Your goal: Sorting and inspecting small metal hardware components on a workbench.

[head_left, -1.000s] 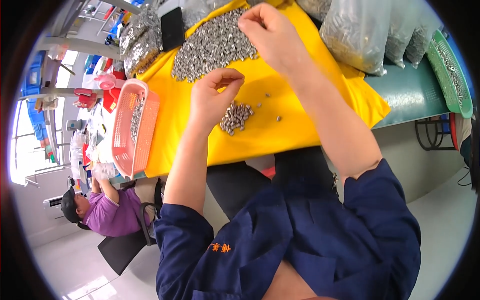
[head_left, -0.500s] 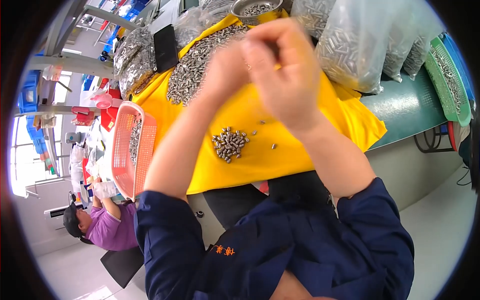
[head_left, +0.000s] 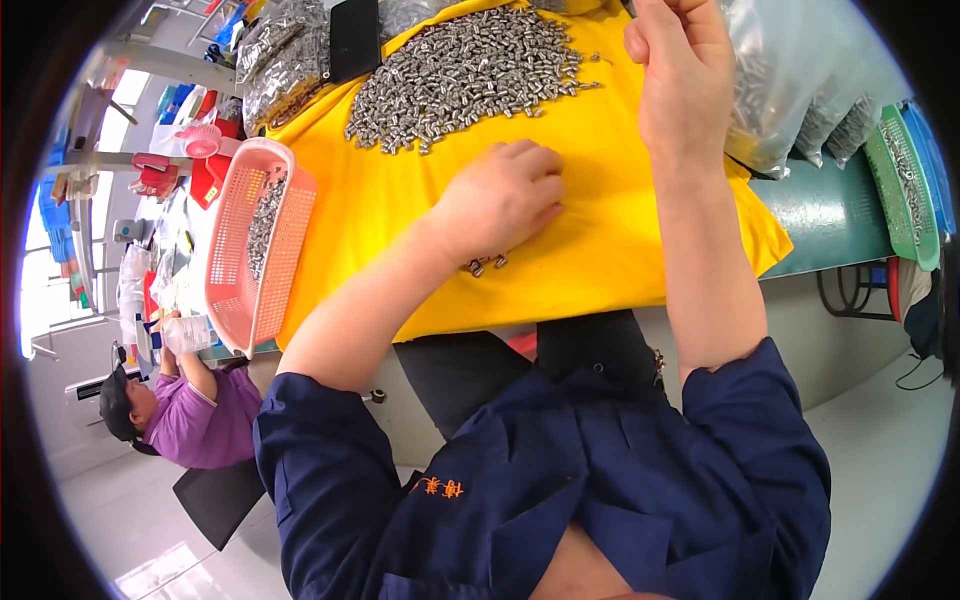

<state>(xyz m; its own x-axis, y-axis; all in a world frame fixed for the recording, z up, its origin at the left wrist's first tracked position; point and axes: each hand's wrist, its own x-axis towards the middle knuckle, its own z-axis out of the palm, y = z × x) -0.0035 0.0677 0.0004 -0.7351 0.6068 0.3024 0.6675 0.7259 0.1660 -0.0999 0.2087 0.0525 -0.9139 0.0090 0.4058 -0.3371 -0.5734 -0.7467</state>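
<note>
My left hand (head_left: pixel 507 196) rests low over the yellow cloth (head_left: pixel 600 270), fingers curled downward. Beneath its heel, a few short metal cylinders (head_left: pixel 487 265) peek out; the hand covers whatever else lies there. Raised at the upper right, my right hand (head_left: pixel 686 80) has bent fingers drawn toward the thumb. The frame's top edge cuts off part of it, and anything inside is hidden. Beyond my left hand spreads a large heap of the same small metal cylinders (head_left: pixel 460 80), with a few strays at its right side.
Left of the cloth stands a pink perforated basket (head_left: pixel 225 290) with metal parts inside. Bagged parts (head_left: pixel 285 75) and a black phone-like slab (head_left: pixel 354 40) lie behind. Clear bags (head_left: pixel 765 110) and a green basket (head_left: pixel 910 215) are right. A person in purple (head_left: pixel 205 420) sits far left.
My hands have drawn apart: the left came down over the small pile, now mostly covered, while the right moved up and right. The view has shifted, showing more of the large heap.
</note>
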